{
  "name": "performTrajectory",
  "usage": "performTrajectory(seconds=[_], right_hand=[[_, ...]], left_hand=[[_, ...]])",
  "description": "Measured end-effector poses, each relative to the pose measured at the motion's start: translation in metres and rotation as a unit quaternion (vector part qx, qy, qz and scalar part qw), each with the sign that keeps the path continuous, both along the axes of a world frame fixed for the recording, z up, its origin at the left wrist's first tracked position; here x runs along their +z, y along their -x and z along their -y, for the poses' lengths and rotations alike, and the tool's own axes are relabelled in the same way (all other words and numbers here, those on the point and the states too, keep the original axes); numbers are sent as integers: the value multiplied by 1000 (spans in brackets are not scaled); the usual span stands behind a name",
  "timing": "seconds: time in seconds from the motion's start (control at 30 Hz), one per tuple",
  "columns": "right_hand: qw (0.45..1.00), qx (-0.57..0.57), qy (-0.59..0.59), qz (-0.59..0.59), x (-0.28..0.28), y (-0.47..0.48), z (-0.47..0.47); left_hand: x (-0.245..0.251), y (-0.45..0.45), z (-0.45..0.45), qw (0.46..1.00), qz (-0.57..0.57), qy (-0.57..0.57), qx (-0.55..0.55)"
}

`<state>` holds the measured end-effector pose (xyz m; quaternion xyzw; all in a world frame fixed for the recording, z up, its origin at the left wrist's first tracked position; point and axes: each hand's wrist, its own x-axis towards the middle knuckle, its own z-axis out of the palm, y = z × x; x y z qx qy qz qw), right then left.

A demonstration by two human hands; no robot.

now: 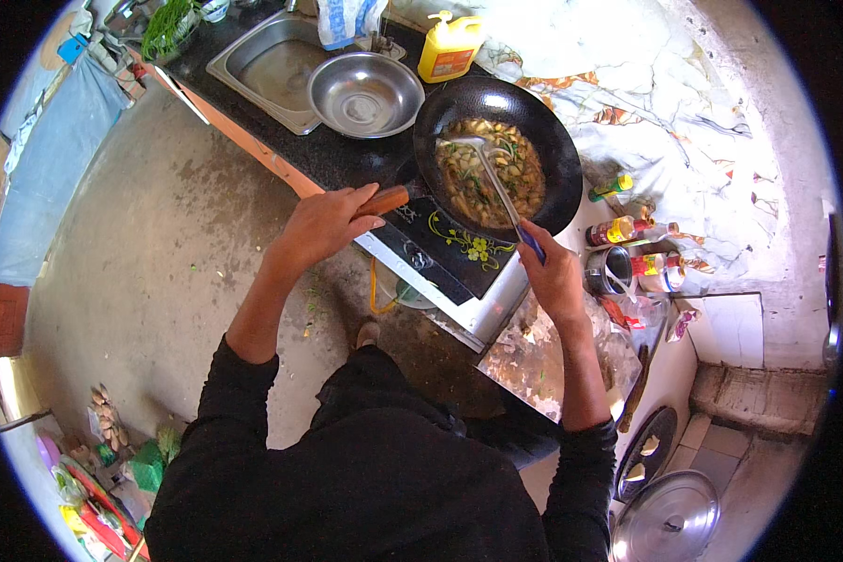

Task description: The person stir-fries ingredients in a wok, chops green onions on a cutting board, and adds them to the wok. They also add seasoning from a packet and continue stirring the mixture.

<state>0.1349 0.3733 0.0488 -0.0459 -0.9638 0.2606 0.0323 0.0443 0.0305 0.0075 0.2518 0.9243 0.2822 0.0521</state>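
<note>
A black wok [562, 158] stands on the stove [464, 263], holding chopped food [495, 183] with green pieces in brownish liquid. My left hand [327, 225] grips the wok's wooden handle [385, 201], left of the pan. In my right hand [553, 270] is the blue grip of a metal spatula [495, 179], whose blade lies on the food in the wok. A steel basin [367, 95] sits beside the wok, partly over the edge of the sink [274, 70].
A yellow pump jug [451, 49] stands behind the wok. Several seasoning bottles [611, 230] and a metal pot [608, 269] are to its right. Green vegetables [168, 31] lie beyond the sink. At lower right are a metal lid [667, 516] and a round dark board [646, 453].
</note>
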Motion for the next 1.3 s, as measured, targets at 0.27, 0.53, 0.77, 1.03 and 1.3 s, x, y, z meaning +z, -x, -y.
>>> performTrajectory(seconds=[0.27, 0.53, 0.77, 1.03, 1.3], right_hand=[[998, -29, 54, -31, 13, -1, -12], [989, -81, 120, -29, -14, 13, -37], [901, -167, 397, 60, 17, -1, -26], [880, -144, 440, 104, 10, 11, -20], [887, -148, 425, 105, 41, -25, -15]], left_hand=[[-7, -1, 2, 1000, -11, -19, 2], [2, -1, -1, 1000, 16, -11, 0], [-3, 1, 1, 1000, 28, -8, 9], [6, 1, -2, 1000, 30, 2, -2], [-5, 1, 2, 1000, -10, -9, -11]])
